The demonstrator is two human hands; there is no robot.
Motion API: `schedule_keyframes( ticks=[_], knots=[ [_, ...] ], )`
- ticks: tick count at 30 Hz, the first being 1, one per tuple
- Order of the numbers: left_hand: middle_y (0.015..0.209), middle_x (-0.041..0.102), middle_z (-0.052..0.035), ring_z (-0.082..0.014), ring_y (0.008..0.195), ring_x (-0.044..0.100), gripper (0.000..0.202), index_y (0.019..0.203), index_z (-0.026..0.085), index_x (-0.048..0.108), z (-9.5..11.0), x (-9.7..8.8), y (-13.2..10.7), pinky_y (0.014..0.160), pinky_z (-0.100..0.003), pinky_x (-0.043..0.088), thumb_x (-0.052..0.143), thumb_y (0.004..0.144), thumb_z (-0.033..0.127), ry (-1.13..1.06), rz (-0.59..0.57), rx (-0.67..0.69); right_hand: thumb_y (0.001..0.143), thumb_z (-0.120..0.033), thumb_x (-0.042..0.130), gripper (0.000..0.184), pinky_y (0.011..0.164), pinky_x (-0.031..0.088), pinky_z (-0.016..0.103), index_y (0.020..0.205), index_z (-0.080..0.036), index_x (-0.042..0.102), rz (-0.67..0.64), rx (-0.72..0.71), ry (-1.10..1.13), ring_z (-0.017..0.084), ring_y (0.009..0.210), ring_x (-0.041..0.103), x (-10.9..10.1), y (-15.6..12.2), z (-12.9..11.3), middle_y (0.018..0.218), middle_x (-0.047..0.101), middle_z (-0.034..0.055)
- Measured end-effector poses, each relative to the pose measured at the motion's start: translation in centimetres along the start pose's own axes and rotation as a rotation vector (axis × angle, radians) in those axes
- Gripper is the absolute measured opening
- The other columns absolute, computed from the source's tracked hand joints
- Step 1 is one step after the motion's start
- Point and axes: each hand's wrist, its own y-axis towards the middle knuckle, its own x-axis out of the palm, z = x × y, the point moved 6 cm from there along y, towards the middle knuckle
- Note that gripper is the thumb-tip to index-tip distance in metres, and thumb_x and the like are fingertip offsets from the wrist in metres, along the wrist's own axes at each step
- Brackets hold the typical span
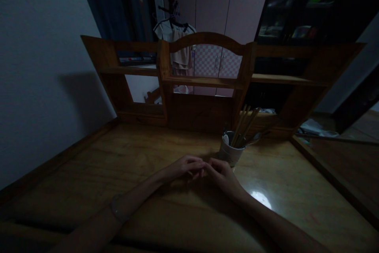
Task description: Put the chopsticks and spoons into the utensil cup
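Observation:
My left hand point(189, 167) rests just above or on the wooden desk, its fingers loosely bent with gaps between them. Its fingertips meet those of my right hand point(222, 173) near the middle. The right thumb stretches toward the left fingers, while the other fingers curl partly out of sight. I can make out no object between the two hands; it is dark there. Close behind my right hand stands a pale metal cup point(231, 155), upright. It holds several wooden sticks like chopsticks point(244, 124) and a metal spoon point(255, 138) leaning right.
The desk top point(127, 158) has a raised wooden edge point(334, 180) on the right. A wooden shelf unit point(204, 83) runs along its back. On the left is a wall point(44, 67). Clothes point(180, 49) hang on a rack behind, before pink cabinets point(213, 4).

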Motion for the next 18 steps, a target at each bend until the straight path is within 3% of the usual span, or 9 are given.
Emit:
schedule_keyframes(
  ticks=[18],
  knots=[
    [0.061, 0.055, -0.0009, -0.0079, 0.048, 0.047, 0.038, 0.087, 0.009, 0.066, -0.23, -0.13, 0.07, 0.044, -0.018, 0.037, 0.049, 0.091, 0.043, -0.075, -0.036, 0.051, 0.094, -0.05, 0.047, 0.045, 0.052, 0.03, 0.022, 0.066, -0.015, 0.055, -0.031, 0.022, -0.051, 0.01, 0.057, 0.042, -0.04, -0.1, -0.84, 0.06, 0.047, -0.0024]
  ],
)
